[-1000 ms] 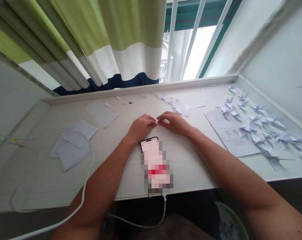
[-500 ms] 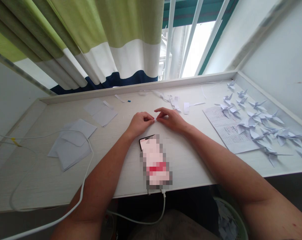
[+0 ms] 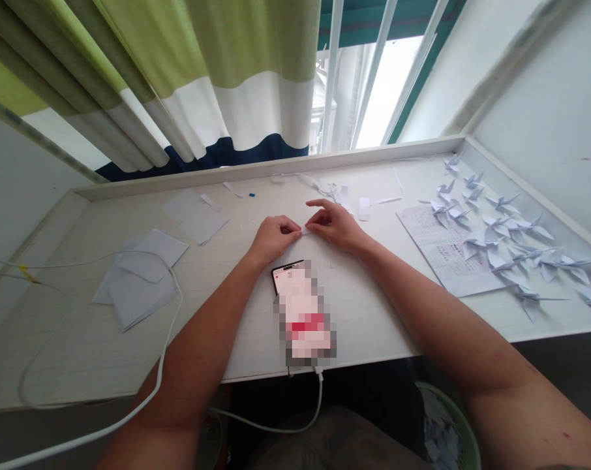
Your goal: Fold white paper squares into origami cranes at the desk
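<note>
A small piece of white paper (image 3: 304, 230) shows between my fingertips, mostly hidden by them. My left hand (image 3: 277, 239) pinches it from the left, thumb against curled fingers. From the right, my right hand (image 3: 335, 225) pinches it with thumb and index finger while another finger sticks out above. Both hands rest low over the desk, just beyond a phone (image 3: 305, 313) with a pink screen, its picture blurred into blocks. Strips of white paper (image 3: 344, 196) lie behind my right hand.
Folded paper cranes (image 3: 501, 228) crowd the desk's right side, some on a written sheet (image 3: 447, 251). Square paper sheets (image 3: 149, 277) lie at left, crossed by a white cable (image 3: 171, 326). A raised rim (image 3: 256, 168) borders the desk (image 3: 374, 313). Below stands a green bin (image 3: 466, 418) with paper inside.
My right hand's raised finger has lifted a little and spread from the pinch. Both hands stay together at the same spot. The whole view has shifted slightly.
</note>
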A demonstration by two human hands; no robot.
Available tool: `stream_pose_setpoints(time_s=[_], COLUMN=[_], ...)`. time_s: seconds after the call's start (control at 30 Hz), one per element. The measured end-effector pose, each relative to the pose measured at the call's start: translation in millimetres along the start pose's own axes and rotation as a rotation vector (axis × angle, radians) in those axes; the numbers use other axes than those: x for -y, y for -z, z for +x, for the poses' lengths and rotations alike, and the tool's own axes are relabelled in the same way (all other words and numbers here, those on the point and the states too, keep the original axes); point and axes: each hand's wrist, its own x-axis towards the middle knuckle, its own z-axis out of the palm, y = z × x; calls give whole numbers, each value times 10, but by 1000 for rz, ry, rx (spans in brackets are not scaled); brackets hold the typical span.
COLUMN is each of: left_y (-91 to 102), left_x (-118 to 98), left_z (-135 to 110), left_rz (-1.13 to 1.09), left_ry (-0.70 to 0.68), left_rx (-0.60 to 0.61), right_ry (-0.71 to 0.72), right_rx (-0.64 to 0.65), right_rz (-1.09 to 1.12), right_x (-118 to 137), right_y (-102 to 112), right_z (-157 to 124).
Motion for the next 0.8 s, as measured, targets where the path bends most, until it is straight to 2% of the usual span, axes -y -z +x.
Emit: stream_pose_setpoints(time_s=[0.2,0.63,0.8], left_y=[-17,-45,-49], left_x=[6,41,36], left_z=[-7,-10,-5], left_rz=[-32,-38,-35], left_ry=[17,22,20], left_rx=[-28,-47,-49], right_ry=[-42,1,-27], right_rx=[-16,-5,-1], right_rz=[56,-114,-86], right_x=[-14,9,8], right_y=[13,-16,-9], right_z=[14,19,30])
